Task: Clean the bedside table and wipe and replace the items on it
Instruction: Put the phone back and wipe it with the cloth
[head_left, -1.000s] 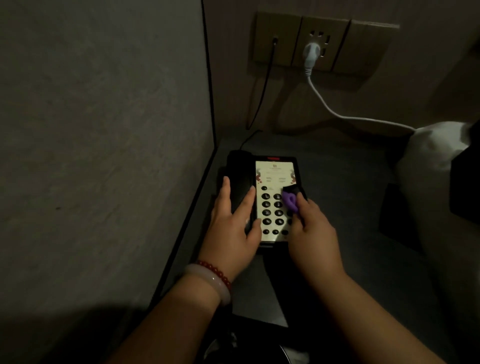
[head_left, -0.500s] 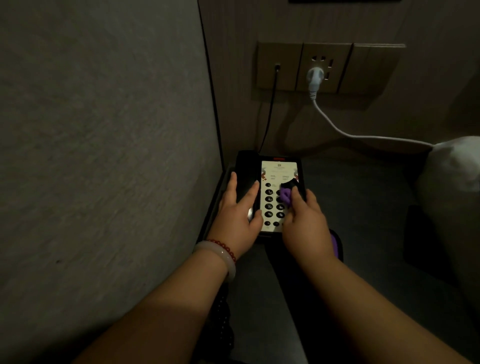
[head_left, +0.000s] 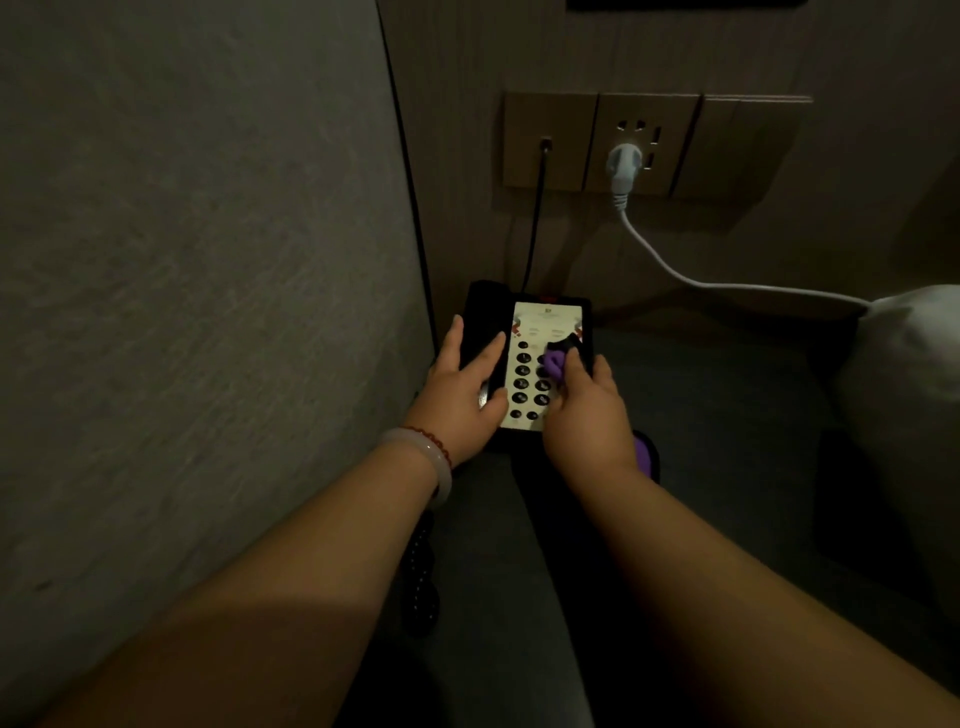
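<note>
We lay our left hand (head_left: 462, 400) flat on the handset (head_left: 480, 317) side of the telephone (head_left: 543, 322), fingers straight and grasping nothing, probably so the set does not slide under the rubbing. Our right hand (head_left: 587, 421) pinches a bunched purple cloth (head_left: 553, 364) against the right column of the keypad (head_left: 522, 384), fingertips curled down, wrist low. More cloth trails from under that wrist, just in front of the telephone. The telephone sits on the bedside table (head_left: 727, 395), with its black cord (head_left: 535, 223) rising behind it to the wall socket (head_left: 548, 140).
</note>
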